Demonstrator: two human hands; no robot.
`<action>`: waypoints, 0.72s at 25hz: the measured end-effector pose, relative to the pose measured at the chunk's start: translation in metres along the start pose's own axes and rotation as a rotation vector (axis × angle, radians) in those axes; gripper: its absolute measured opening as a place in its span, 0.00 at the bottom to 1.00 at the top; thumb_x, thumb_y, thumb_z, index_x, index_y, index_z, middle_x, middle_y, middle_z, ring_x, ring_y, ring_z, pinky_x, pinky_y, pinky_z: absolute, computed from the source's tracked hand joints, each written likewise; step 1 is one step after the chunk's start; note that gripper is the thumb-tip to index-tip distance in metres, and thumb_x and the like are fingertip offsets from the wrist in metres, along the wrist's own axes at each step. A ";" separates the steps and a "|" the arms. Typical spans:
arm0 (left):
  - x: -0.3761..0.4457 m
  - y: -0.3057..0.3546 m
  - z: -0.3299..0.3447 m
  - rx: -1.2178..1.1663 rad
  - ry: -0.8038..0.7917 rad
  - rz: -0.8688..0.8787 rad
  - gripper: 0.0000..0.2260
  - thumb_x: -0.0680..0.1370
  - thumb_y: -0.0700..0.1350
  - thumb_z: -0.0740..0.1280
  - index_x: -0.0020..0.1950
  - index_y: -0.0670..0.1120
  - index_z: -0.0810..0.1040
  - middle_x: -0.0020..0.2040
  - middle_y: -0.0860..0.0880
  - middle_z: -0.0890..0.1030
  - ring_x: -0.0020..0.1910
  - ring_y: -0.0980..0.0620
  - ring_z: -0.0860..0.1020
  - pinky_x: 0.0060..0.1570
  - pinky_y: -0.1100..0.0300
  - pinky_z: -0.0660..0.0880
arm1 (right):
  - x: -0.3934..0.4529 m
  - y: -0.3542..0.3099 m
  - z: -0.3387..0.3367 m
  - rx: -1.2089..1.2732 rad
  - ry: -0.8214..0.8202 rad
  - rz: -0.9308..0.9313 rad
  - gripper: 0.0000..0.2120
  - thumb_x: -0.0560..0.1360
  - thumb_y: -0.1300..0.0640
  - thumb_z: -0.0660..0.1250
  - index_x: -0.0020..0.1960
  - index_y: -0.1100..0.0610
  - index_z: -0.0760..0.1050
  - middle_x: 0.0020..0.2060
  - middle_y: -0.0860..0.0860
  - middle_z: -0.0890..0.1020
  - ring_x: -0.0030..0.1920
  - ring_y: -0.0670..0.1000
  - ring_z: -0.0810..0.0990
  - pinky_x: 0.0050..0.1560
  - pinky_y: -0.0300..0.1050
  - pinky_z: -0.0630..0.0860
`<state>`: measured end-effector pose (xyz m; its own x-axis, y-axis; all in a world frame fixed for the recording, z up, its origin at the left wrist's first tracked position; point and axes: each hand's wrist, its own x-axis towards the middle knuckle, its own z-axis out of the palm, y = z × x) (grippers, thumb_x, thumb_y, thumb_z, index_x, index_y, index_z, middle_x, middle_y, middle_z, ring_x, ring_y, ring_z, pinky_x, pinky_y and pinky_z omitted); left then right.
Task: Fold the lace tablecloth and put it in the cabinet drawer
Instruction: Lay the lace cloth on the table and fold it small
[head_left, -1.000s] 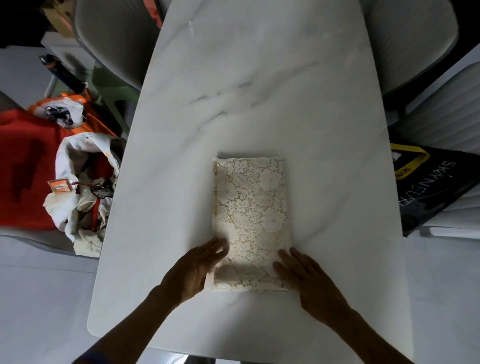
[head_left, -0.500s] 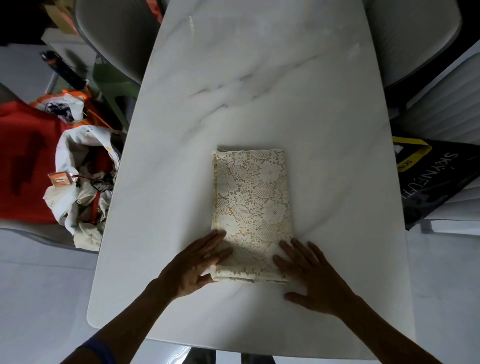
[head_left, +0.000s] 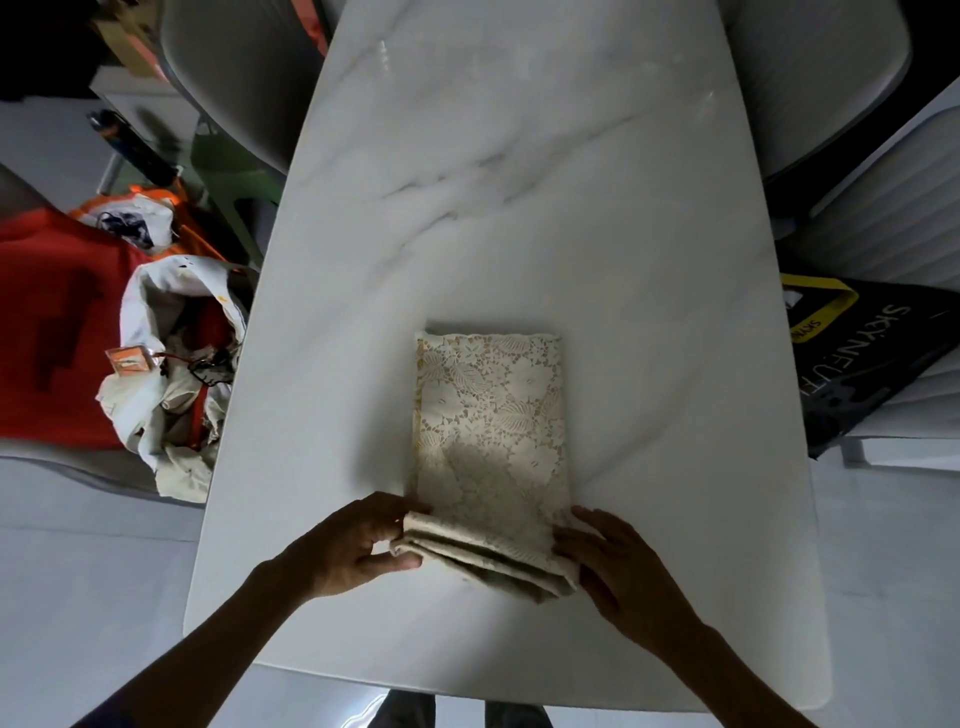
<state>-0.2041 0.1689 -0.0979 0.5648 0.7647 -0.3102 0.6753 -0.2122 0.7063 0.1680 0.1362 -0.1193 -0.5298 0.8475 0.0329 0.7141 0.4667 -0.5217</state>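
One folded lace tablecloth (head_left: 491, 431) lies on the white marble worktop (head_left: 519, 208), a narrow cream rectangle running near to far, slightly right of the worktop's middle and toward its near end. Two hands work its near end. The left hand (head_left: 353, 545) pinches the near-left corner, thumb below and fingers above, lifting the stacked layers off the stone. The right hand (head_left: 618, 566) is spread flat with fingers against the near-right corner, cupping the bundle; whether it truly grips there cannot be told. The raised near edge shows several layers, tilted up on the left. The far edge, scalloped, lies flat on the worktop. Broad bare marble stretches beyond the cloth to the far end, with open strips on both sides and a band between the cloth and the rounded near edge. Two pale chairs stand at the far corners, one left (head_left: 228, 73) and one right (head_left: 821, 67). Left of the worktop sits one heap of white and red fabric (head_left: 171, 374); right of it, one black bag with yellow trim (head_left: 862, 358).
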 end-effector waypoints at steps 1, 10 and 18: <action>-0.005 0.000 0.000 0.103 -0.027 0.030 0.21 0.73 0.62 0.68 0.65 0.62 0.71 0.71 0.61 0.69 0.71 0.62 0.66 0.68 0.58 0.69 | 0.000 -0.002 0.001 0.080 0.012 0.070 0.17 0.80 0.47 0.59 0.62 0.53 0.78 0.62 0.52 0.80 0.66 0.51 0.73 0.64 0.52 0.76; 0.015 -0.003 0.019 -0.400 0.247 -0.398 0.11 0.75 0.61 0.67 0.39 0.55 0.78 0.41 0.55 0.77 0.43 0.59 0.77 0.45 0.67 0.71 | 0.032 -0.018 -0.002 0.345 -0.074 0.243 0.23 0.69 0.44 0.73 0.62 0.51 0.77 0.58 0.49 0.81 0.60 0.46 0.76 0.59 0.38 0.72; 0.058 0.011 0.011 -0.190 0.472 -0.672 0.28 0.79 0.67 0.54 0.33 0.43 0.66 0.25 0.50 0.69 0.27 0.50 0.69 0.31 0.56 0.68 | 0.106 -0.012 0.000 0.416 0.102 0.737 0.12 0.76 0.46 0.67 0.38 0.48 0.70 0.29 0.44 0.77 0.32 0.41 0.75 0.31 0.38 0.67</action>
<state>-0.1590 0.2046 -0.1155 -0.2153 0.8748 -0.4341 0.6815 0.4529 0.5748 0.1030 0.2206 -0.1097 0.0626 0.9262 -0.3718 0.6234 -0.3272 -0.7101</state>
